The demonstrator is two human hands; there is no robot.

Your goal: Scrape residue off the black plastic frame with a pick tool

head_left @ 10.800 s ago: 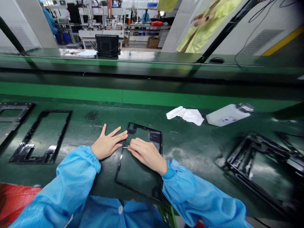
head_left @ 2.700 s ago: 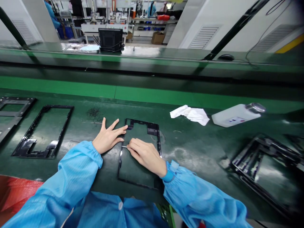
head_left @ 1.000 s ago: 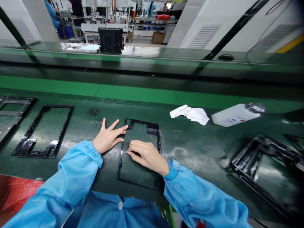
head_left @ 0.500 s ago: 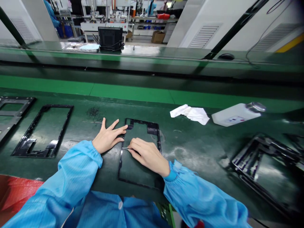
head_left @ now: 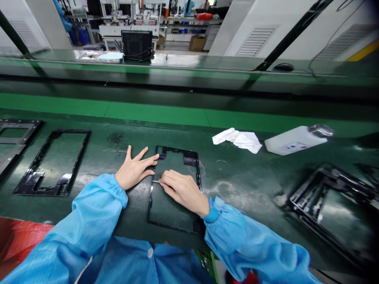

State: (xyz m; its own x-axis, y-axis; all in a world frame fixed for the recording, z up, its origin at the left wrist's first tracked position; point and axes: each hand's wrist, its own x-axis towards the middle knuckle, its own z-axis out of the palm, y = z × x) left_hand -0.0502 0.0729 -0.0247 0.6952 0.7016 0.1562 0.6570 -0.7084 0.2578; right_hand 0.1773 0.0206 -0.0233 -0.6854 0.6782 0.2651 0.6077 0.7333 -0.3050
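Observation:
A black rectangular frame (head_left: pixel 192 159) lies flat on the green belt in front of me. My left hand (head_left: pixel 134 170) rests flat on the belt, fingers spread, fingertips touching the frame's upper left corner. My right hand (head_left: pixel 182 189) lies over the frame's middle, fingers closed on a thin metal tool (head_left: pixel 156 182) whose tip meets the frame's left rail. Both arms wear blue sleeves.
Two more black frames (head_left: pixel 50 162) lie to the left. A stack of black frames (head_left: pixel 331 197) sits at the right. A white cloth (head_left: pixel 238 139) and a white bottle (head_left: pixel 296 140) on its side lie beyond. A black monitor (head_left: pixel 136 44) stands on the far ledge.
The tool tip has slid a little up the frame's left rail with my right hand. My left hand has stayed in place.

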